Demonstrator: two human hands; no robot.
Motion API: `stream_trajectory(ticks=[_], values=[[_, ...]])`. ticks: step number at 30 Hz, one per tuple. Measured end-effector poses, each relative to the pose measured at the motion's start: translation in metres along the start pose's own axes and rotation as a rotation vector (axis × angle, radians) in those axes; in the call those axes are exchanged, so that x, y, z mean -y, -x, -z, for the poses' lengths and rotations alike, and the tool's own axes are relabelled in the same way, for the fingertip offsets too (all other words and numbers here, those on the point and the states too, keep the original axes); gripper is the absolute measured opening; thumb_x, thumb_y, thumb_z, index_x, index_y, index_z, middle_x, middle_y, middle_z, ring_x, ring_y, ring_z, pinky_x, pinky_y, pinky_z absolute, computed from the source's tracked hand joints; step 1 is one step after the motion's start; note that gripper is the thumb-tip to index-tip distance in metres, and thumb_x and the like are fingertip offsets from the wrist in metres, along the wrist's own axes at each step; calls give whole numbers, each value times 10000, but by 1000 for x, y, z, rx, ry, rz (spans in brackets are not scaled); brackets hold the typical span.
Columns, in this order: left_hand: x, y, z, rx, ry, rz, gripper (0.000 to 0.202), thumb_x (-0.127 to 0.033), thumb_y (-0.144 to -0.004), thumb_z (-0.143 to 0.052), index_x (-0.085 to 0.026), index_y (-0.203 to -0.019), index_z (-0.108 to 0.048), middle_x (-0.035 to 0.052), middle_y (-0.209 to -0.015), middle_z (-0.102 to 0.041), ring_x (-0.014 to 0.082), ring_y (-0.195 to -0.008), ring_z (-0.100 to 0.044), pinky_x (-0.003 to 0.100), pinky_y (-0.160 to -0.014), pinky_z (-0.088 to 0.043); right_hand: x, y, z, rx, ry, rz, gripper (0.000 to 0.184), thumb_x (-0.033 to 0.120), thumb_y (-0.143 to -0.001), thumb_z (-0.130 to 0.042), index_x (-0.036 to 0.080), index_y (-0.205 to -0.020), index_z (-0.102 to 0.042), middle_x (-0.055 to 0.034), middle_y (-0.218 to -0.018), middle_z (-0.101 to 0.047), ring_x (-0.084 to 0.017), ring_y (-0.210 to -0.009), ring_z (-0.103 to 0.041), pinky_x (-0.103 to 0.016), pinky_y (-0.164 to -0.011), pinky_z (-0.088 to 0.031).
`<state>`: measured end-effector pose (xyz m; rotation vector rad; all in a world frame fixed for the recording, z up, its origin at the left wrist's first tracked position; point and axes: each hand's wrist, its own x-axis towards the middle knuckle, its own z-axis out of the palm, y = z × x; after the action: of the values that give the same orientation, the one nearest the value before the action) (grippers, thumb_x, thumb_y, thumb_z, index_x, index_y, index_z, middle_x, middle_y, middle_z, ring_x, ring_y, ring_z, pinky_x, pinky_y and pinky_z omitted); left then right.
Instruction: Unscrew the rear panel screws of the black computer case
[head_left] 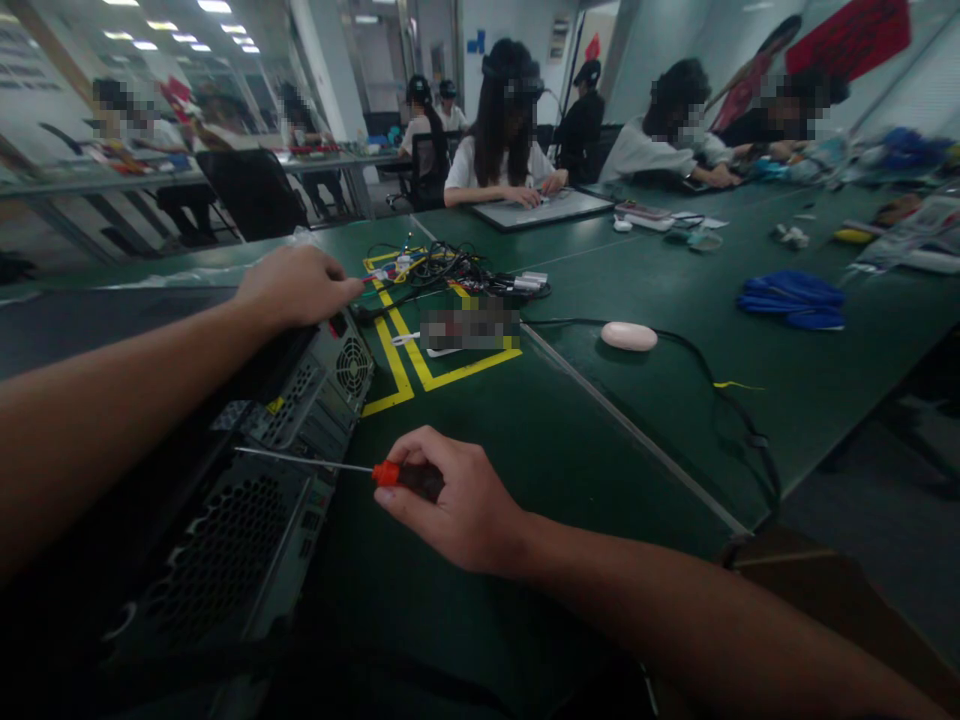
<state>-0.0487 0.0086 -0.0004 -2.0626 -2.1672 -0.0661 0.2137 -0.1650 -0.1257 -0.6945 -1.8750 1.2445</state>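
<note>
A black computer case (247, 385) lies at the left, its metal rear panel with vents and ports facing right. My left hand (300, 285) is on the case's far rear corner, fingers bent over the edge, the fingertips partly hidden. In front of that panel, my right hand (450, 500) is closed around the dark handle of a screwdriver (385, 474) with an orange collar. Its long thin shaft points left, and the tip is at the case's rear edge. Whether the tip touches a screw I cannot tell.
Beyond the case lies a tangle of cables (457, 265), near yellow tape (420, 370) on the green table (570, 450). A pale pink oval object (628, 336), a black cord (705, 370) and a blue bundle (791, 298) lie to the right. Several people sit across the table.
</note>
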Motion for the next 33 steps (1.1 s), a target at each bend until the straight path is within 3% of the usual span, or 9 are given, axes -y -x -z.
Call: stream_trajectory(ticks=[10,20,28,33], values=[[-1,1,1,-13,38,-10,879,-732,-1019,-445,-126,-1391,-961,306,-1316,-879,522,-1197,-782,601,-948,-599,-1,1,0,0,34,13,231,404,-1068,-855,254,-1145,-696,-10,-980,-800,-188,-809,-730,-325,-765,-593],[-2,1,2,-7,13,-8,863,-714,-1027,-446,-137,-1419,-954,294,-1293,-879,500,-1179,-790,592,-959,-594,-1,0,-1,12,31,-7,230,417,-1063,-833,253,-1150,-698,-26,-1007,-807,-197,-832,-740,-341,-794,-603],[0,1,2,11,-17,-18,904,-744,-1041,-380,-130,-1385,-948,293,-1312,-879,493,-1190,-794,549,-878,-569,0,0,-1,19,-4,-18,286,476,-1073,-854,250,-1150,-697,-31,-1013,-798,-203,-849,-744,-336,-782,-590],[0,0,2,-6,18,-23,870,-728,-1026,-441,-129,-1390,-954,300,-1302,-883,511,-1177,-789,586,-941,-587,0,0,0,14,-9,-19,304,487,-1071,-874,250,-1148,-701,-26,-1008,-800,-201,-833,-741,-330,-767,-593]])
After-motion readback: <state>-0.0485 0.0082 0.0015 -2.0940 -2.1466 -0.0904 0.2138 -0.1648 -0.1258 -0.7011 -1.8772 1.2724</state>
